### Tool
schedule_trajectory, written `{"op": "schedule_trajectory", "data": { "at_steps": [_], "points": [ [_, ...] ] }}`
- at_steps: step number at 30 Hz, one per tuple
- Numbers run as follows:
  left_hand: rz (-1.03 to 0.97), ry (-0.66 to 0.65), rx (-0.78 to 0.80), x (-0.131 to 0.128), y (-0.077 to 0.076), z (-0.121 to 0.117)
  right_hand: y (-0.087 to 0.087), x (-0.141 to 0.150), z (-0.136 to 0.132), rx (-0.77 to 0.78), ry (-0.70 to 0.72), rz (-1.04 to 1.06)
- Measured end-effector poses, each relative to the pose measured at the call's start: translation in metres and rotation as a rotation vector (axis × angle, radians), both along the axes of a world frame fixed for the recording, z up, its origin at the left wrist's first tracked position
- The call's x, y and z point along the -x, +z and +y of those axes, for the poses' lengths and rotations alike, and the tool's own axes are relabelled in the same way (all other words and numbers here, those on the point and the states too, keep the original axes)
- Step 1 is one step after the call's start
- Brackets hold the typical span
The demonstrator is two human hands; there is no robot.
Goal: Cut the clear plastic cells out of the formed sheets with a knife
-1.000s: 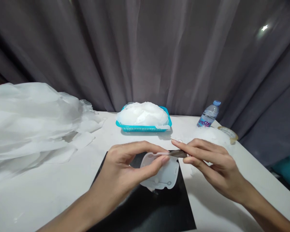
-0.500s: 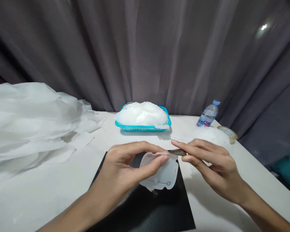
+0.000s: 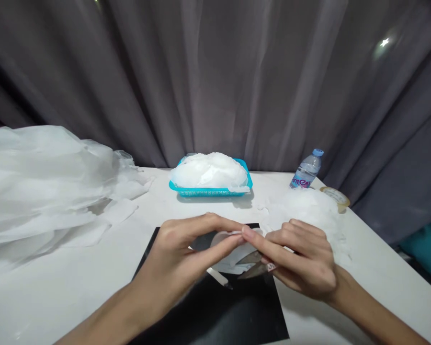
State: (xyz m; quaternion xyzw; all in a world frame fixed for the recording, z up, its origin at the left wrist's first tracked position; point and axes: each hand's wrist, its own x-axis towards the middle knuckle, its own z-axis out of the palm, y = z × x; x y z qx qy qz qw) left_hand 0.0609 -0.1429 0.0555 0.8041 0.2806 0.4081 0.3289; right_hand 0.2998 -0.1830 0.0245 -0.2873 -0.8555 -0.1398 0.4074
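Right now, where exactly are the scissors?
In the head view, just right of centre below mid-height, the scissors are held in the right hand, blades pointing left beside the translucent plastic piece.

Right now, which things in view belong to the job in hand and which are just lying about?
Apparently in use:
translucent piece, pinched by the left hand
scissors, in the right hand
black mat, underneath

Probably lying about:
bottle
yellowish roll
blue basket, untouched
white sheets at left, role unclear
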Motion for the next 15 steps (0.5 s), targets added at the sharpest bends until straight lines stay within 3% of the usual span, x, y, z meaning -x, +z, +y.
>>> {"op": "schedule_trajectory", "data": {
  "at_steps": [4, 8, 15],
  "points": [
    [-0.013, 0.056, -0.056, -0.001, -0.003, 0.007, -0.003, -0.007, 0.006, -0.049, -0.052, 0.056],
    [-0.019, 0.023, -0.204, 0.001, -0.008, 0.013, -0.008, -0.009, 0.009, -0.068, -0.072, 0.185],
    [-0.01, -0.054, -0.6, 0.003, -0.016, 0.012, -0.019, 0.004, 0.007, 0.214, -0.039, 0.468]
  ]
}}
